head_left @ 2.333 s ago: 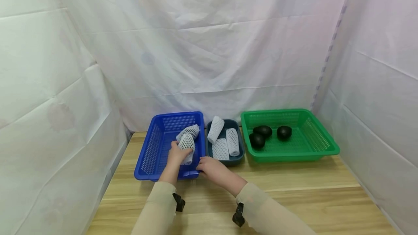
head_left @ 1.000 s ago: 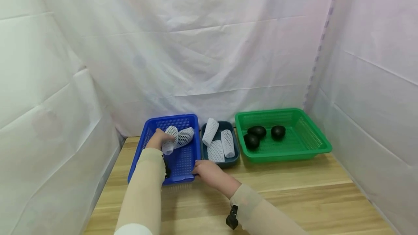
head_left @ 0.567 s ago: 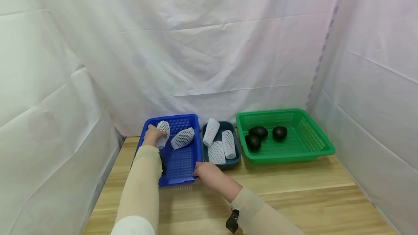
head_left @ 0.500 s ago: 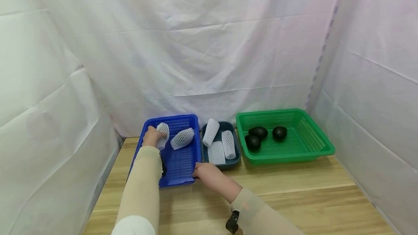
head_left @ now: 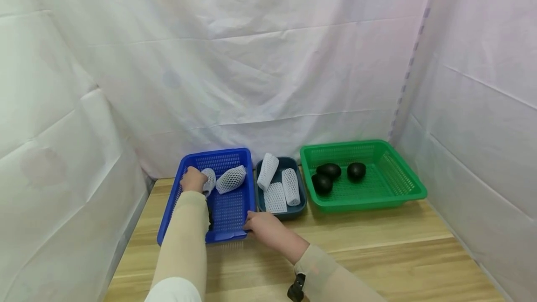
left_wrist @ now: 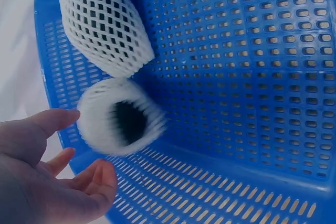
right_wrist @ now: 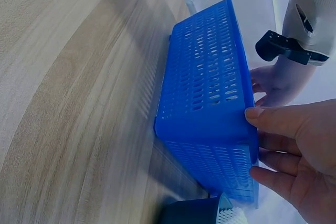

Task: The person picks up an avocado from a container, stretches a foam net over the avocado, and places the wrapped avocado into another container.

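Note:
In the blue basket [head_left: 228, 209] lie two dark, avocado-like fruits in white foam net sleeves. My left hand [head_left: 193, 179] is at the basket's far left, beside one netted avocado [head_left: 209, 181]. The left wrist view shows that avocado [left_wrist: 94, 121] blurred, its dark end exposed. The left fingers are spread and not wrapped round it; the thumb tip is at its edge, and whether it touches cannot be told. The other netted avocado [head_left: 231, 179] lies to its right. My right hand [head_left: 268, 229] pinches the basket's near right corner, thumb outside the rim [right_wrist: 244, 77].
Right of the blue basket, a small dark teal tray [head_left: 289, 216] holds several foam net sleeves [head_left: 275, 198]. A green basket [head_left: 394, 185] with three dark avocados [head_left: 329, 170] stands further right. White cloth [head_left: 268, 73] hangs behind the wooden table [head_left: 361, 255].
My left hand has carried a netted avocado from the basket's right side to its far left, set it down and loosened its fingers. The right hand stays on the basket's corner.

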`<state>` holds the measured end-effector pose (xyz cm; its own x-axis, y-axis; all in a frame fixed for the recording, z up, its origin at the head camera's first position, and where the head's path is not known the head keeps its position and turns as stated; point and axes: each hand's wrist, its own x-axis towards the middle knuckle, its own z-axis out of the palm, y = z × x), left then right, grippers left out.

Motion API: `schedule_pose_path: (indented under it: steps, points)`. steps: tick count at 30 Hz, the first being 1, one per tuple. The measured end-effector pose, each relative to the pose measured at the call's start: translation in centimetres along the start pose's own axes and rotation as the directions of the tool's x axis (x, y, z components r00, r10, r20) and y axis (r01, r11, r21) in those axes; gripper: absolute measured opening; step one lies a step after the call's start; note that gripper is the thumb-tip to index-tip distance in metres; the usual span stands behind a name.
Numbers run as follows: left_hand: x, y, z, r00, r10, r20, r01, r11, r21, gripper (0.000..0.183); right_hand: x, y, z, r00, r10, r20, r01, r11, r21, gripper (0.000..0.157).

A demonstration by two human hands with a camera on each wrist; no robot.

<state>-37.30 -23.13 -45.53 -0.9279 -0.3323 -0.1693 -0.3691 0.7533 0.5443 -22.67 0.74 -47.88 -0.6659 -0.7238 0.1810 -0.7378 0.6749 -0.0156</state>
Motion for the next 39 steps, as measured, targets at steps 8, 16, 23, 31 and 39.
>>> schedule_pose_path:
  steps: [8, 16, 23, 31, 39]
  points:
    - [-0.8, 0.5, -1.7, 0.998, 0.048, 0.045, -0.046, 0.999, -0.028, 0.054, 0.0, -0.1, -0.2, 1.000, -0.006, -0.016, 0.007, 1.000, 0.031, 0.012]
    - [-2.1, 0.6, -2.4, 0.996, 0.074, 0.040, -0.070, 0.993, -0.098, 0.053, 0.0, 0.2, -0.1, 1.000, -0.005, 0.015, 0.003, 0.997, 0.075, 0.014]
    - [-4.4, 1.0, -2.0, 0.993, 0.118, 0.001, -0.116, 0.981, -0.153, 0.050, 0.0, 1.2, -0.8, 0.993, -0.017, 0.115, -0.002, 0.986, 0.165, 0.025]
    - [-6.6, 2.5, -0.7, 0.984, 0.178, 0.000, -0.176, 0.972, -0.154, 0.048, -1.1, 4.5, -3.6, 0.993, 0.111, 0.046, -0.118, 0.970, 0.214, 0.035]
    - [-10.4, 4.9, 1.7, 0.967, 0.254, -0.025, -0.253, 0.943, -0.217, 0.041, -3.3, 10.0, -4.8, 0.941, 0.339, 0.016, -0.335, 0.919, 0.208, 0.038]
